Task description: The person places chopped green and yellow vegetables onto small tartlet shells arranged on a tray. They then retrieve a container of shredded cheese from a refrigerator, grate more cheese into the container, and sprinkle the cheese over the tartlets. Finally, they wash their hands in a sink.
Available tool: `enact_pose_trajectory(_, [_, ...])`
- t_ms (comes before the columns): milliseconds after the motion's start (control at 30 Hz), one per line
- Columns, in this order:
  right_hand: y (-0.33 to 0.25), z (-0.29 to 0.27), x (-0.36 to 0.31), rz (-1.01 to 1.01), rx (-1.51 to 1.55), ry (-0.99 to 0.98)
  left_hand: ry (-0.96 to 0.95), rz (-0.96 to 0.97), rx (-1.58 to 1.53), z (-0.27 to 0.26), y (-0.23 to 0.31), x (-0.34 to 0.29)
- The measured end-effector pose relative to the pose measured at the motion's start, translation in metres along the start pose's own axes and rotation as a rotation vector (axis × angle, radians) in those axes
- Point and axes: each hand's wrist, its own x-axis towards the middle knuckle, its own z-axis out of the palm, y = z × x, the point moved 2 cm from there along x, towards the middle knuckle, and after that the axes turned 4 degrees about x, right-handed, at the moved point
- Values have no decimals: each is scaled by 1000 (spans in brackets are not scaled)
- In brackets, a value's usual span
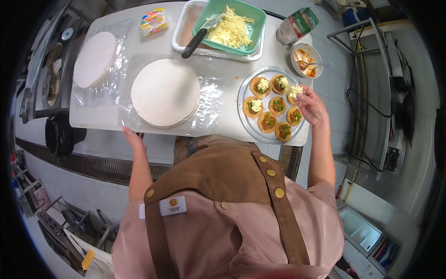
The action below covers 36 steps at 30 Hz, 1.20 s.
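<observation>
My right hand [313, 107] pinches some grated cheese [296, 91] over a small dough round at the right rim of a round metal tray [245, 117]. Several such rounds sit on the tray, each with a brown and green filling. Three of them, the nearest being a cheese-topped round [254, 106], carry pale shreds. A round without cheese [266, 121] lies toward the tray's front. At the table's front edge is my left hand [134, 139], fingers stretched out, beside a stack of large white discs [165, 93]; no object shows in it.
A green tub [258, 28] of grated cheese rests over a white-rimmed tray [179, 28], a black-handled grater [195, 43] leaning in it. Right of these are a standing pouch [297, 26] and a sauce-smeared bowl [295, 51]. Another disc stack [95, 59] and a small packet [154, 22] are left.
</observation>
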Motion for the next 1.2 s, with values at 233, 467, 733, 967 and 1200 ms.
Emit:
enact_pose_trajectory(233, [76, -48, 12, 44, -392, 271, -54, 9, -10, -2, 0, 5])
enact_pose_trajectory(467, [93, -9, -1, -488, -1370, 420, -60, 13, -8, -3, -3, 6])
enact_pose_trajectory(733, [96, 1, -7, -640, -1526, 480, -39, 11, -23, -4, -4, 7])
enact_pose_trajectory(967, [75, -8, -7, -437, -1199, 532, -42, 8, -20, -3, -5, 7])
enact_pose_trajectory(1200, [0, 94, 53, -744, -978, 101, -28, 26, -30, -4, -9, 13])
